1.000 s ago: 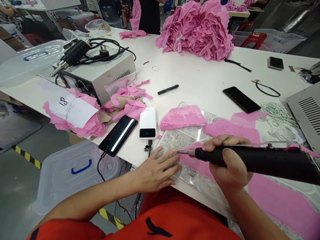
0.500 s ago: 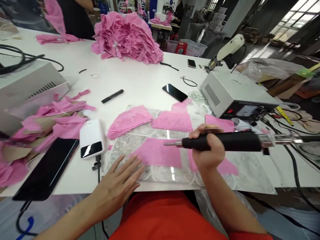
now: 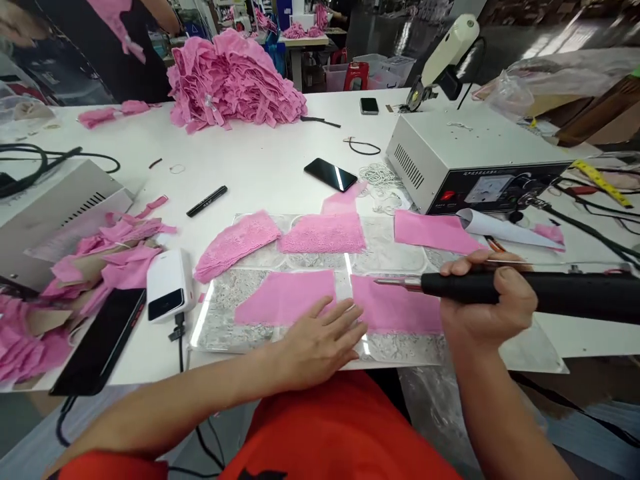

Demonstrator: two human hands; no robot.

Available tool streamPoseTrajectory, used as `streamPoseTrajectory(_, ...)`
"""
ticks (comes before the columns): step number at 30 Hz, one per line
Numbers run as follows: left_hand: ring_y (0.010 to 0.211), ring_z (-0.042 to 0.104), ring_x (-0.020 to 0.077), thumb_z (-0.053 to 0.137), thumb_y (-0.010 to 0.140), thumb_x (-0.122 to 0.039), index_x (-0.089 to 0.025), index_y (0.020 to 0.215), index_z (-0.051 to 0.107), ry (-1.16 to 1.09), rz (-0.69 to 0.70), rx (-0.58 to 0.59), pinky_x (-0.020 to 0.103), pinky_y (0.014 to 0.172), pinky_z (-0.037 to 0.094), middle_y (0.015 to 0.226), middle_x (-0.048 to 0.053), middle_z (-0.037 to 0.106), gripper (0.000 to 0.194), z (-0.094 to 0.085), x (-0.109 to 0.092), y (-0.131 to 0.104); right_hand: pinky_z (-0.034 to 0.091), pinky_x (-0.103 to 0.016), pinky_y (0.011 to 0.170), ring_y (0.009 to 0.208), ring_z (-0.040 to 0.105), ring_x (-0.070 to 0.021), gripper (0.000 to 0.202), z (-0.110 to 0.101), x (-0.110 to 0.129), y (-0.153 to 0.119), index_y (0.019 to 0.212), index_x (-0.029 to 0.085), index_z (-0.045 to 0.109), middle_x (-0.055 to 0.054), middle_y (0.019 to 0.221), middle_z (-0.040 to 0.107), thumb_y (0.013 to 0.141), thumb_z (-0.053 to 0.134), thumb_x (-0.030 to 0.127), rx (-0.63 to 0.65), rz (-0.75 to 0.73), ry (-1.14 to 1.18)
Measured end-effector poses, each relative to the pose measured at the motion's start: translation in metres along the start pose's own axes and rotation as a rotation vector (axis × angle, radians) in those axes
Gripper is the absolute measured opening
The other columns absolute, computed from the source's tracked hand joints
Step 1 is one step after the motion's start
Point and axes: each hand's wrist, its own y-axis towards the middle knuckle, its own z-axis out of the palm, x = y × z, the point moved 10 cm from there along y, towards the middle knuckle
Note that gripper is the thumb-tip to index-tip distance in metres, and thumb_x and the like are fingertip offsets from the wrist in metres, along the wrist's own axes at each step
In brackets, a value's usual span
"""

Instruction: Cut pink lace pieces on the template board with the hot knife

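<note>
My left hand (image 3: 320, 343) lies palm down, its fingers a little spread, over the near edge of the left pink piece (image 3: 280, 297) and the board beside it. My right hand (image 3: 483, 310) is closed round the black tool (image 3: 580, 297), thumb on top. The tool's thin metal tip (image 3: 400, 283) points left over the right pink piece (image 3: 400, 308); I can't tell from here whether it touches the cloth. Both pieces lie flat on a grey marbled board (image 3: 223, 310), a narrow gap between them.

Just beyond my left hand, two lacy pink stacks sit side by side: the left stack (image 3: 240, 243) and the middle stack (image 3: 323, 235). Farther right, beyond the tip, I have another pink piece (image 3: 430, 231), with the grey box (image 3: 480, 143) and its dial behind it.

Left of my left hand, a white power bank (image 3: 167, 290) with a cable plugged in stands near a large black phone (image 3: 100, 343). Past them on the worktop (image 3: 270, 150) lies a black marker (image 3: 207, 201). Straight ahead of both hands is a smaller phone (image 3: 330, 175), near a tangle of pale bands (image 3: 377, 175). A big pink heap (image 3: 233, 83) fills the far side, and a person in black (image 3: 107, 50) stands to its left.
</note>
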Motion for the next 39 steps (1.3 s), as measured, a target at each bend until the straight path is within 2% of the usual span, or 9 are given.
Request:
streamPoseTrajectory(4,0.14,0.054,0.0295,0.048,0.107,-0.04,-0.014,0.137,0.059,0.026,-0.053,0.025,0.048,0.114,0.044,0.144,0.014,0.062,0.041,0.01,0.0,-0.003,0.05,-0.028,0.05,0.053,0.054,-0.0112,0.012,0.03,-0.012,-0.009,0.073,0.022,0.061,0.004,0.069,0.06,0.065,0.066,0.028,0.108,0.012,0.028)
streamPoseTrajectory(8,0.141,0.053,0.0293,0.046,0.108,-0.041,-0.015,0.14,0.058,0.033,-0.071,0.034,0.046,0.114,0.044,0.146,0.014,0.061,0.043,0.012,0.001,-0.009,0.052,-0.03,0.053,0.055,0.056,-0.0113,0.008,0.046,-0.019,-0.012,0.075,0.024,0.063,0.003,0.073,0.061,0.07,0.068,0.027,0.199,0.001,0.002)
streamPoseTrajectory(18,0.142,0.052,0.0301,0.043,0.107,-0.049,-0.016,0.135,0.061,0.057,-0.148,-0.049,0.049,0.114,0.043,0.145,0.015,0.061,0.047,0.013,0.006,0.004,0.051,-0.032,0.051,0.054,0.054,-0.0133,0.006,0.049,-0.024,-0.014,0.077,0.025,0.065,0.002,0.072,0.06,0.071,0.066,0.026,0.232,-0.037,-0.017)
streamPoseTrajectory(23,0.141,0.053,0.0315,0.038,0.109,-0.048,-0.016,0.135,0.06,0.072,-0.156,-0.085,0.051,0.112,0.044,0.143,0.014,0.063,0.047,0.013,0.008,0.004,0.052,-0.032,0.051,0.054,0.055,-0.0127,0.007,0.048,-0.025,-0.013,0.078,0.025,0.063,0.003,0.072,0.06,0.072,0.066,0.025,0.23,-0.029,-0.002)
streamPoseTrajectory(33,0.144,0.049,0.0324,0.039,0.108,-0.049,-0.018,0.139,0.058,0.065,-0.161,-0.069,0.052,0.114,0.042,0.147,0.014,0.059,0.047,0.019,0.011,0.007,0.051,-0.034,0.052,0.055,0.055,-0.014,0.005,0.049,-0.026,-0.013,0.08,0.026,0.065,0.002,0.075,0.059,0.075,0.065,0.027,0.262,-0.048,-0.035)
streamPoseTrajectory(39,0.143,0.048,0.0341,0.041,0.107,-0.052,-0.019,0.144,0.055,0.034,-0.183,-0.046,0.056,0.115,0.04,0.147,0.015,0.058,0.051,0.022,0.014,0.008,0.05,-0.033,0.051,0.054,0.054,-0.0142,0.007,0.046,-0.025,-0.013,0.077,0.025,0.066,0.001,0.072,0.06,0.07,0.066,0.024,0.212,-0.032,-0.014)
